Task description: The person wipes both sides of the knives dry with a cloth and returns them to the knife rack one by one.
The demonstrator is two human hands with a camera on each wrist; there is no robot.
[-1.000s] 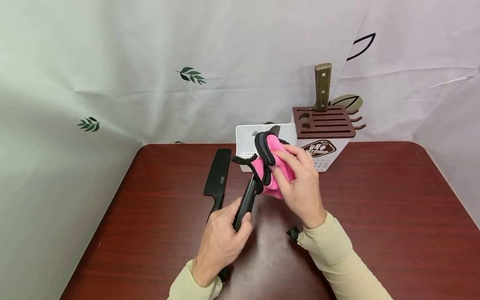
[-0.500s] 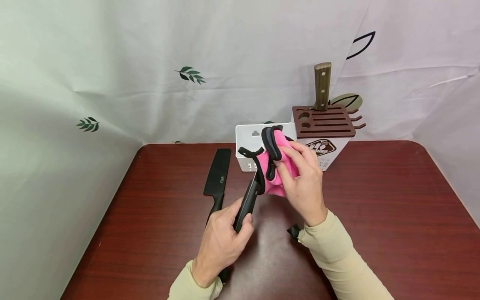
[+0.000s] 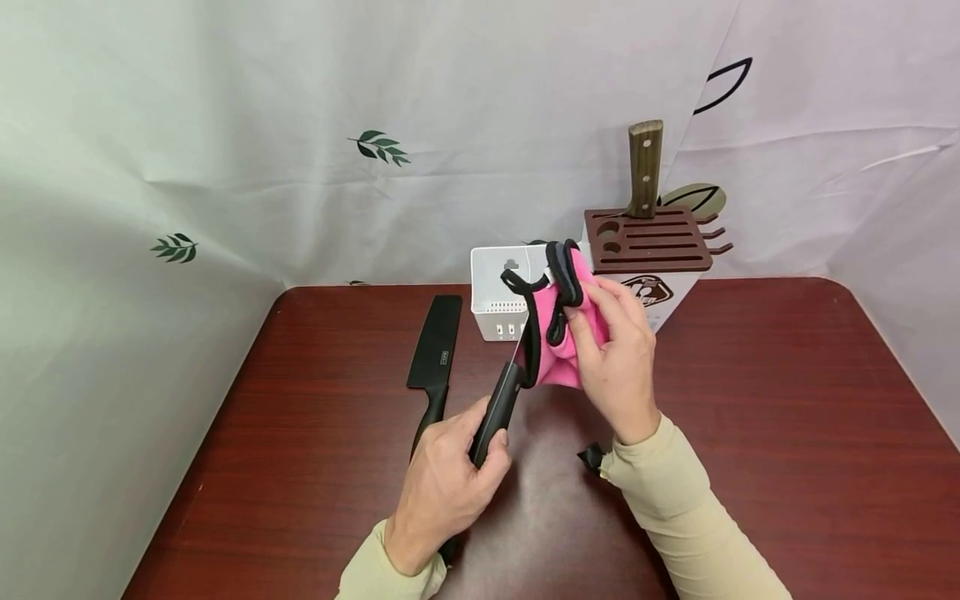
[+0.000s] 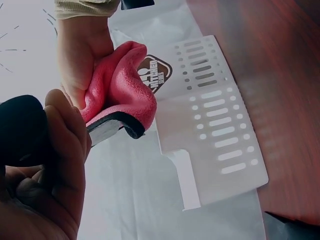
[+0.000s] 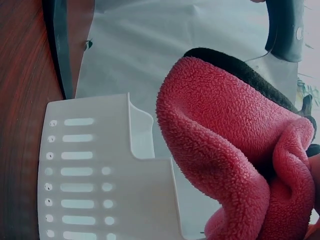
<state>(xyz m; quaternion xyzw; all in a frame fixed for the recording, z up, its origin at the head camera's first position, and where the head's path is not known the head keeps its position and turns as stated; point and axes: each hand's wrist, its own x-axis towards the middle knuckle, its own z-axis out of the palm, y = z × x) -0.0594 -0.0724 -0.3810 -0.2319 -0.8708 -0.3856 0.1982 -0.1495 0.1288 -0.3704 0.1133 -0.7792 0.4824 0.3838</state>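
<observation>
My left hand (image 3: 442,479) grips the black handle (image 3: 497,408) of a knife, which tilts up and to the right. In my right hand (image 3: 618,358) is a pink fleecy cloth (image 3: 551,358) with black edging, pinched in a fold around the knife's blade. A strip of bare blade (image 4: 104,131) shows between handle and cloth in the left wrist view; the tip is hidden by the cloth. Fleece fills much of the right wrist view. A black cleaver (image 3: 437,342) lies flat on the table, left of the held knife, its handle partly behind my left hand.
At the back stands a white knife block (image 3: 648,242) with a brown slotted top and side hooks. A wooden-handled knife (image 3: 646,171) is in one slot. Its white side basket (image 3: 498,321) sits behind the cloth. A small black object (image 3: 591,457) lies by my right sleeve. Pale curtains surround the table.
My right hand and the cloth have slid up and right along the blade. The tip, visible a second ago, is now covered, and more blade shows near the handle. My left hand barely moved.
</observation>
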